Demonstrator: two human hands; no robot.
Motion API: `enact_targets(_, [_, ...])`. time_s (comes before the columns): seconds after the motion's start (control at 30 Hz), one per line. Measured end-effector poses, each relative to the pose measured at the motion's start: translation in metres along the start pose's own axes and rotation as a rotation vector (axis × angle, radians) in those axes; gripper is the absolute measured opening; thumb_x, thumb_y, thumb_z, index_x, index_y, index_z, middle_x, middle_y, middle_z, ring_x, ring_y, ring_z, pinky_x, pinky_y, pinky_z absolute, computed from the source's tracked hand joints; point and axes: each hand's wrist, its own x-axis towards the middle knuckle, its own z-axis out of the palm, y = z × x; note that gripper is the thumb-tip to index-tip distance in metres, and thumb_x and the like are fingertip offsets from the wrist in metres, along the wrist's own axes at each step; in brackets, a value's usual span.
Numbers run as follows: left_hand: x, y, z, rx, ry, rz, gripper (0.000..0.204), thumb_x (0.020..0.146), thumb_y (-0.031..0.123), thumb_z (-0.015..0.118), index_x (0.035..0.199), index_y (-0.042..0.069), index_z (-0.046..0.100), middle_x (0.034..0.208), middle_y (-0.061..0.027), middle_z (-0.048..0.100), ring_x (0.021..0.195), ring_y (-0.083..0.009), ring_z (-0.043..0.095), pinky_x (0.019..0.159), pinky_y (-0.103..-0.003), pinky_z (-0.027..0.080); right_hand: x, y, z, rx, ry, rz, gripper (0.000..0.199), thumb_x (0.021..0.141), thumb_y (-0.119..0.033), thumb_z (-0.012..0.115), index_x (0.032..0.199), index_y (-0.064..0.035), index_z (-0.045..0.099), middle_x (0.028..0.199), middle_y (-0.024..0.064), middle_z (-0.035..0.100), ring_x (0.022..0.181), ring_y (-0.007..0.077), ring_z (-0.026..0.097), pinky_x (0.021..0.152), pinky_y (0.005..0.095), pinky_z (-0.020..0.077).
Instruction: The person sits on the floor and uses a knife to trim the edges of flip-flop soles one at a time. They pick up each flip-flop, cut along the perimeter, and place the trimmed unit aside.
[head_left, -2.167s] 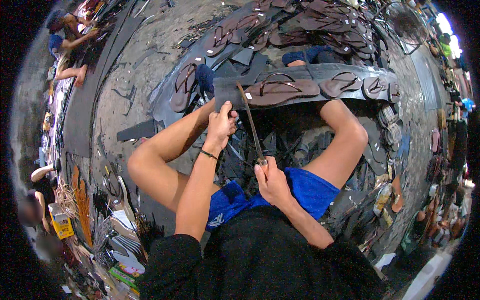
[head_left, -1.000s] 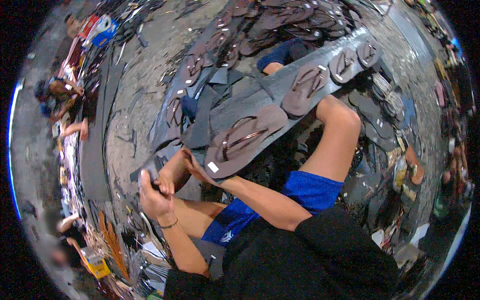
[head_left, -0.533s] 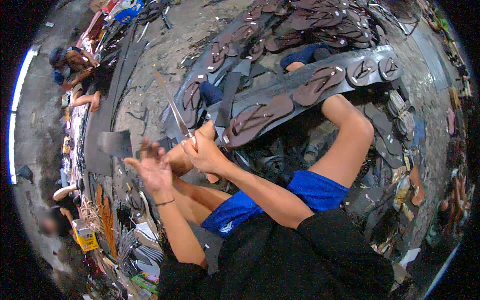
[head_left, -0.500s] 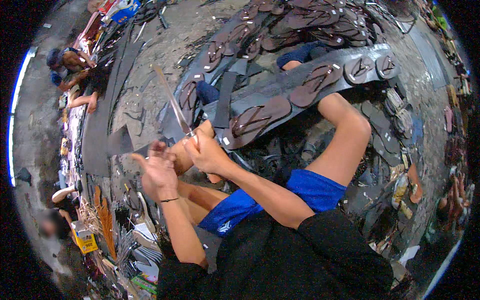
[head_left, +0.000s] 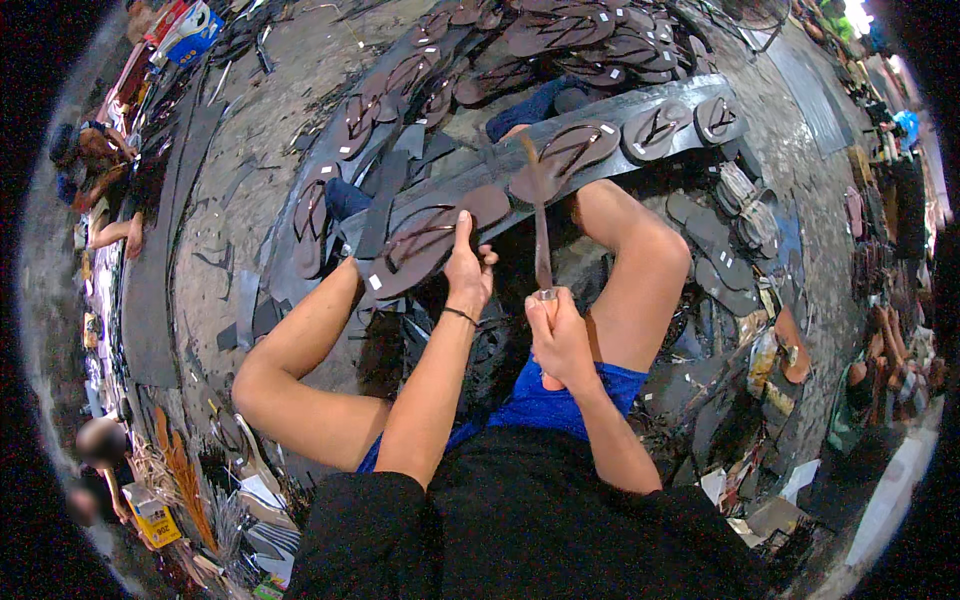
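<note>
My left hand [head_left: 468,274] touches the sandal [head_left: 420,262], left of centre; I cannot tell whether its fingers pinch. My right hand [head_left: 562,335] grips the knife [head_left: 541,235]. Apparent step: positioning; next move calls for alignment.

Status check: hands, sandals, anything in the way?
Left hand at nearest sandal, thumb over its edge. Right hand gripping knife, blade pointing away. Dark strip close beside that sandal.

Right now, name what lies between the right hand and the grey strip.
In the head view, the knife's blade spans from right hand to grey strip.
</note>
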Motion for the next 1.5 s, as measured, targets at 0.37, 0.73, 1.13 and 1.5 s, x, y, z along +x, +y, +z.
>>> enact_targets(0.37, [-0.008,0.076,-0.023,0.153,-0.012,0.085,0.027,0.086,0.033,0.065,0.104,0.014,0.057,0.089,0.0003,0.059,0.067,-0.0097,0.057,0.050,-0.023,0.042,-0.002,-0.016,0.015,-0.212,-0.104,-0.155,0.026,0.092,-0.026,0.052,0.095,-0.0021,0.041,0.073,0.0220,0.062,0.072,0.0445,0.060,0.062,0.0525,0.0468])
enact_targets(0.73, [-0.010,0.067,-0.019,-0.077,0.016,0.053,0.035,0.087,0.026,0.065,0.119,0.014,0.055,0.093,0.0028,0.054,0.064,-0.0076,0.049,0.049,-0.021,0.039,0.050,-0.012,0.051,-0.337,-0.008,-0.247,0.025,0.092,-0.024,0.051,0.094,-0.0003,0.044,0.075,0.0255,0.061,0.069,0.0450,0.060,0.060,0.0541,0.0475])
enact_targets(1.13, [-0.066,0.086,-0.016,0.062,-0.062,0.156,0.026,0.087,0.032,0.063,0.099,0.009,0.059,0.080,-0.0013,0.062,0.060,-0.0096,0.057,0.047,-0.020,0.047,0.261,0.051,0.166,0.386,-0.234,-0.214,0.038,0.092,-0.040,0.047,0.103,-0.0074,0.062,0.106,0.0117,0.060,0.101,0.0228,0.053,0.087,0.0375,0.0442])
enact_targets(1.5, [-0.180,0.143,-0.137,0.518,-0.125,0.225,0.066,0.070,0.026,0.074,0.125,0.001,0.047,0.115,-0.0108,0.058,0.105,-0.0281,0.058,0.093,-0.039,0.046,0.080,-0.073,0.116,0.806,-0.876,0.176,0.046,0.073,-0.022,0.073,0.112,-0.0035,0.056,0.090,0.0017,0.063,0.082,0.0159,0.061,0.080,0.0289,0.0474])
